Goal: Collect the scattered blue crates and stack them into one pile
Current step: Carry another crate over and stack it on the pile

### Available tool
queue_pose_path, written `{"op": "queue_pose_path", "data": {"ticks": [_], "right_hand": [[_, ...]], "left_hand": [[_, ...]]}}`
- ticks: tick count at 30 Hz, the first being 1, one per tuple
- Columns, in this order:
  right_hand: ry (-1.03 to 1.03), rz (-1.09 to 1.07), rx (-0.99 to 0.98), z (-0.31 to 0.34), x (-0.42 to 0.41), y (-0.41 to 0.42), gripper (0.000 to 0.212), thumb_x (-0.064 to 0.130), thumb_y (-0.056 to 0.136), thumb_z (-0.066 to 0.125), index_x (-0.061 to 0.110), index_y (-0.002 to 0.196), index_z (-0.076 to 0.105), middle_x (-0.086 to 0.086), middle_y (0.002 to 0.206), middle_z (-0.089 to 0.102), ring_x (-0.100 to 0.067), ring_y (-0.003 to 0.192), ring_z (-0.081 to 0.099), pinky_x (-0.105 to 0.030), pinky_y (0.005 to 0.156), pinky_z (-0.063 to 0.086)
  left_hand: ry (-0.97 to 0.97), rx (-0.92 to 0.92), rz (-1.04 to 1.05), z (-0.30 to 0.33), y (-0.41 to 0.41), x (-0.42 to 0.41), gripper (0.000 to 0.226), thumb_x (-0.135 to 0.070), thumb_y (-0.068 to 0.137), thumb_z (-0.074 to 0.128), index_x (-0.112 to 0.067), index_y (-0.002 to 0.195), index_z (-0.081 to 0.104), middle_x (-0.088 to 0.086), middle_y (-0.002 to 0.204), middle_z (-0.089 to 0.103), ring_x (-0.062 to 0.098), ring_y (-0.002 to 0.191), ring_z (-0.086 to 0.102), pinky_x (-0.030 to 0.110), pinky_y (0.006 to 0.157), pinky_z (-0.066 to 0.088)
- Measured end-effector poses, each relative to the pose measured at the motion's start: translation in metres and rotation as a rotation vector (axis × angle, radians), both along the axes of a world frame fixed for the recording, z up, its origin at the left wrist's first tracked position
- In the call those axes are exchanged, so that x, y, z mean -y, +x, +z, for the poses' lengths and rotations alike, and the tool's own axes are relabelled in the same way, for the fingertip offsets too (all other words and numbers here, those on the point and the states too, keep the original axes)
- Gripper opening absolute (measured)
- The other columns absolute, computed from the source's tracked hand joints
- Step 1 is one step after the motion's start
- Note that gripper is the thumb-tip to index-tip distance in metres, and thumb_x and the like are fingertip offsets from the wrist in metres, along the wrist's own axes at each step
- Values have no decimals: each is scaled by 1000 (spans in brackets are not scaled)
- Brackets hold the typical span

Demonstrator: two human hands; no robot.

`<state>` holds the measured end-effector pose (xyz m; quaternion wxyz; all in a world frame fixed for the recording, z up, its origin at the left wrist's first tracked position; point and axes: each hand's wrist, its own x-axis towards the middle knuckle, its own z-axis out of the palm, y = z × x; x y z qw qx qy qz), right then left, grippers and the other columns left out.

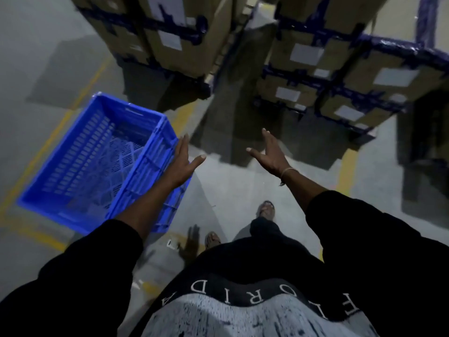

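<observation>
A blue slatted crate [92,156] sits on the grey floor at the left, its open top facing up; whether more crates are nested under it I cannot tell. My left hand [183,164] lies over the crate's right rim with straight fingers, thumb spread out to the right. My right hand [269,152] hovers open in the air to the right of the crate, fingers stretched forward, holding nothing.
Stacks of cardboard boxes [175,37] with blue strapping and white labels stand ahead, a second block [340,76] at the right. Yellow floor lines [48,139] run under and past the crate. My feet [266,210] stand on the bare floor below my hands.
</observation>
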<state>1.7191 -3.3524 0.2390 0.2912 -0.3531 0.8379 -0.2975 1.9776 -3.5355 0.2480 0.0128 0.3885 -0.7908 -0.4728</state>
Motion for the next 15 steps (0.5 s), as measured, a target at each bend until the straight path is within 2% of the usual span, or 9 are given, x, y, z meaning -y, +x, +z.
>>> {"op": "queue_pose_path", "data": {"ticks": [2, 4, 7, 9, 11, 13, 15], "right_hand": [[10, -99, 26, -4, -35, -8, 99, 69, 83, 59, 24, 158, 14, 3, 166, 11, -14, 152, 9, -40, 123, 17], [14, -180, 34, -5, -69, -19, 99, 70, 82, 58, 27, 158, 12, 3, 166, 10, -16, 152, 10, -40, 122, 17], [13, -301, 27, -6, -121, -40, 97, 71, 82, 57, 29, 158, 12, 4, 166, 9, -16, 152, 11, -41, 122, 19], [3, -385, 36, -6, -156, -54, 98, 73, 81, 57, 31, 157, 12, 5, 166, 9, -15, 152, 10, -42, 122, 20], [-14, -470, 45, -4, -193, -67, 98, 73, 81, 57, 31, 158, 12, 6, 166, 8, -15, 152, 9, -42, 121, 20], [-46, -557, 50, -2, -235, -81, 96, 70, 83, 57, 29, 158, 13, 5, 166, 10, -15, 152, 11, -41, 121, 20], [-56, -644, 48, -1, -280, -93, 93, 67, 86, 57, 27, 158, 14, 4, 165, 11, -16, 152, 12, -42, 121, 20]], "left_hand": [[14, -21, -67, -3, -20, -12, 106, -70, 85, 53, -22, 161, -2, -4, 168, -8, 10, 154, -7, 39, 125, 7], [26, -1, -125, -3, -44, -28, 108, -76, 81, 51, -27, 161, -3, -6, 168, -9, 5, 151, -7, 33, 121, 9], [-4, 1, -248, -1, -83, -56, 96, -58, 94, 56, -26, 161, -4, -3, 169, -8, 9, 154, -8, 27, 116, 7], [-13, -10, -337, -2, -110, -74, 96, -59, 94, 56, -25, 161, -3, -3, 169, -8, 12, 155, -5, 35, 124, 9], [23, 12, -395, -2, -139, -94, 102, -71, 87, 54, -31, 160, -3, -5, 168, -8, 16, 155, 3, 46, 125, 15], [47, 23, -442, -4, -170, -119, 103, -76, 83, 53, -35, 159, -3, -7, 168, -8, 19, 155, 9, 49, 124, 19], [54, 10, -508, -4, -202, -149, 99, -72, 87, 54, -35, 160, -2, -9, 168, -7, 16, 155, 6, 49, 125, 17]]}}
